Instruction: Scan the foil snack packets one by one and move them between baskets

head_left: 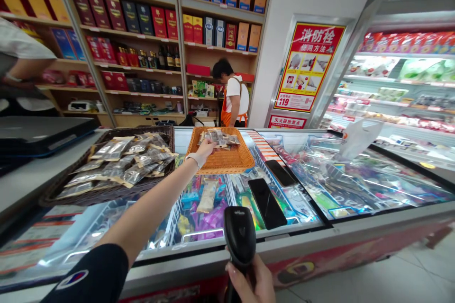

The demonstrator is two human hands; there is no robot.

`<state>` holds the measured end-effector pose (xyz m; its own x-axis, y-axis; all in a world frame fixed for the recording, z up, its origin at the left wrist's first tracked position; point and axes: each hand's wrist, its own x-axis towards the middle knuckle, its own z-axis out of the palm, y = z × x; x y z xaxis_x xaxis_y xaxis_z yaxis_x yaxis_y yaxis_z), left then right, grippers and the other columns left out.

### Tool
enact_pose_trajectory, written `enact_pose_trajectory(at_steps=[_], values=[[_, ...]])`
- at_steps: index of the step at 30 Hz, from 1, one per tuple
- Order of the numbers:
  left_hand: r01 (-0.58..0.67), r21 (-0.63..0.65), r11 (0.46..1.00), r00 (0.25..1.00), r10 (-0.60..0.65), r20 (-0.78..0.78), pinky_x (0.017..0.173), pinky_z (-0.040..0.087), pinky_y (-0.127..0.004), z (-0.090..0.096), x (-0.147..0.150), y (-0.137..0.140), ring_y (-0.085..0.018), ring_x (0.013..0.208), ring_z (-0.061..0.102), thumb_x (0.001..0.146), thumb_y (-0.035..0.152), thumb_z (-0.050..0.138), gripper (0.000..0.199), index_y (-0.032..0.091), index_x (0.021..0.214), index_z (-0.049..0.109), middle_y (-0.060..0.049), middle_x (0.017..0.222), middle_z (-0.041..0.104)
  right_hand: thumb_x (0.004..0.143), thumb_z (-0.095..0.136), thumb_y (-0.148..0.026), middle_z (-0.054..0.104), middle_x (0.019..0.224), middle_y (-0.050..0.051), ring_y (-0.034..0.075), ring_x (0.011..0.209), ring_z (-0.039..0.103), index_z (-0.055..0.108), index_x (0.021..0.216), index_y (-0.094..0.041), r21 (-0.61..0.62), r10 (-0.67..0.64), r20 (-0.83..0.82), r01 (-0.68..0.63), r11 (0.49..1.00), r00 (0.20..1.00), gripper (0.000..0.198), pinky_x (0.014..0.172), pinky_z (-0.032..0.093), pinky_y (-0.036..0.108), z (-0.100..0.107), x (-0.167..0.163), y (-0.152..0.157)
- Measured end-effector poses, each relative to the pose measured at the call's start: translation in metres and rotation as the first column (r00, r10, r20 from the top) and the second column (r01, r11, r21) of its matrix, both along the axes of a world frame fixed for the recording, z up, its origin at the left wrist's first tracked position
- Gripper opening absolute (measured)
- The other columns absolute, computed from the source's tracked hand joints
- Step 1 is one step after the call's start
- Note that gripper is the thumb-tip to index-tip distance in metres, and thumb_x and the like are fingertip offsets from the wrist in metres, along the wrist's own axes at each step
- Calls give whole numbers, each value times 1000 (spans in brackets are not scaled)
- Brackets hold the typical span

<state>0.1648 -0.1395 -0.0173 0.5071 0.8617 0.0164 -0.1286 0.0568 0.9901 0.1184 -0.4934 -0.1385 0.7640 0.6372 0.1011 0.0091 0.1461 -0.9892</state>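
Observation:
My left hand point(206, 147) reaches forward into a shallow orange wicker basket point(227, 164). Its fingers are closed at the edge of a small clear-and-tan packet point(217, 138), among a few similar packets; the fingertips are partly hidden. In my right hand point(254, 281), low in the view, is a black handheld barcode scanner point(241, 236), upright with its head pointing away from me. Left of the orange basket, a dark brown wicker basket point(53, 195) holds a heap of the same kind of packets. Both baskets rest on the glass top of a chest freezer point(199, 251).
Two black phones point(267, 202) lie on the freezer glass, right of the orange basket. A dark flat device point(42, 132) stands at the left. Behind the freezer is a person in an orange apron point(234, 99); another person's arm point(31, 57) shows at far left. Shelves of boxes line the wall.

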Motion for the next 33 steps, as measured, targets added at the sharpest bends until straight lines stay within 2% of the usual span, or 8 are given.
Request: enact_pose_trajectory(at_steps=[2,5,8,12,15,21,26,33], values=[[14,-27,1000,998,-12,65,60,41,-20,2,-27,-20,-14,75,70,83,22,76,28,18,86,49,2,76,60,75,83,-58,80,95,12,30,83,74,81,107,-16,20,17,23,-17,1000,1000,53,78,60,33,9,-6,4],[50,-17,999,975,-45,215,66,43,-20,3,-78,-55,-15,80,72,75,31,82,39,20,87,47,3,77,63,75,82,-59,80,100,11,30,89,73,79,112,-18,23,42,48,-43,999,998,55,81,59,33,23,-22,11],[-31,2,1000,966,30,257,73,47,-23,-3,-133,-86,-16,83,72,70,41,85,48,21,95,48,3,80,67,78,81,-57,79,105,10,29,97,72,76,116,-18,39,94,55,-97,995,994,55,87,55,33,39,-43,21],[-205,58,977,964,192,182,78,49,-28,-28,-195,-110,-19,85,72,73,50,80,59,21,116,53,-2,89,73,84,76,-53,78,99,8,26,90,69,75,115,-16,69,269,82,-275,959,960,48,85,53,32,59,-69,35],[-294,120,948,953,280,117,75,49,-30,-53,-226,-116,-21,83,71,76,53,75,62,18,123,54,-6,95,74,86,75,-45,77,99,7,25,91,67,75,115,-16,45,362,95,-367,929,927,42,85,51,32,70,-84,44],[-365,117,924,930,356,88,74,49,-31,-83,-249,-117,-21,78,69,79,56,68,61,17,124,54,-7,96,72,86,71,-37,71,84,2,19,78,61,75,103,-15,-9,510,65,-511,860,858,28,74,48,27,73,-104,57],[-351,136,926,935,341,93,78,51,-33,-84,-248,-121,-22,82,69,82,52,66,55,17,123,55,-7,94,71,85,72,-39,75,89,6,23,84,64,75,101,-14,-24,511,41,-510,860,859,30,79,49,30,68,-111,62],[-359,146,922,931,345,118,77,54,-33,-84,-248,-123,-20,81,70,85,47,66,48,17,121,56,-7,96,72,83,74,-40,74,85,5,22,79,63,76,99,-15,-48,540,17,-539,841,842,30,75,48,29,66,-111,64]])
